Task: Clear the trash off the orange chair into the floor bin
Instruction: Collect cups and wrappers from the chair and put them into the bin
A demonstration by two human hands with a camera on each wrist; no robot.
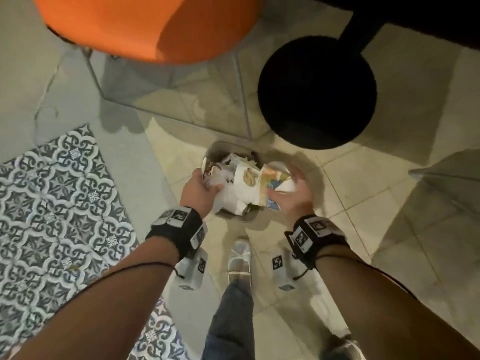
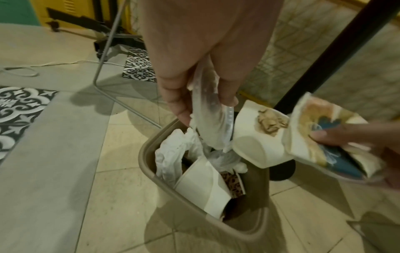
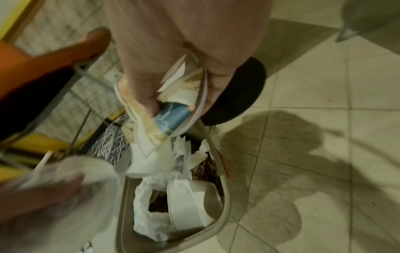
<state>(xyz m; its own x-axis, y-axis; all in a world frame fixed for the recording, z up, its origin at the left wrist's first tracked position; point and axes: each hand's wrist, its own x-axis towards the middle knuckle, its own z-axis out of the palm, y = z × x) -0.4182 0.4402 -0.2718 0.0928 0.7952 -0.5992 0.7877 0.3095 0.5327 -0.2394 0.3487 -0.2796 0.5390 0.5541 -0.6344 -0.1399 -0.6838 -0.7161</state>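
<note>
A small beige floor bin (image 1: 250,217) stands in front of my feet, filled with a white paper cup (image 2: 201,186) and crumpled white wrapping (image 2: 173,154). My left hand (image 1: 201,187) is over its left rim and pinches a smeared clear plastic lid (image 2: 213,123) between thumb and fingers. My right hand (image 1: 291,193) is over the right rim, gripping a squashed blue-and-yellow printed paper cup (image 3: 173,118) together with a clear lid. A white cup with a brown print (image 2: 259,142) hangs between the hands above the bin; I cannot tell what holds it. The orange chair (image 1: 145,24) is at the top left.
The chair's thin metal legs (image 1: 242,100) come down just beyond the bin. A round black table base (image 1: 317,92) and its post stand to the right of it. Patterned floor tiles (image 1: 52,203) lie to the left. My shoes (image 1: 240,258) are right behind the bin.
</note>
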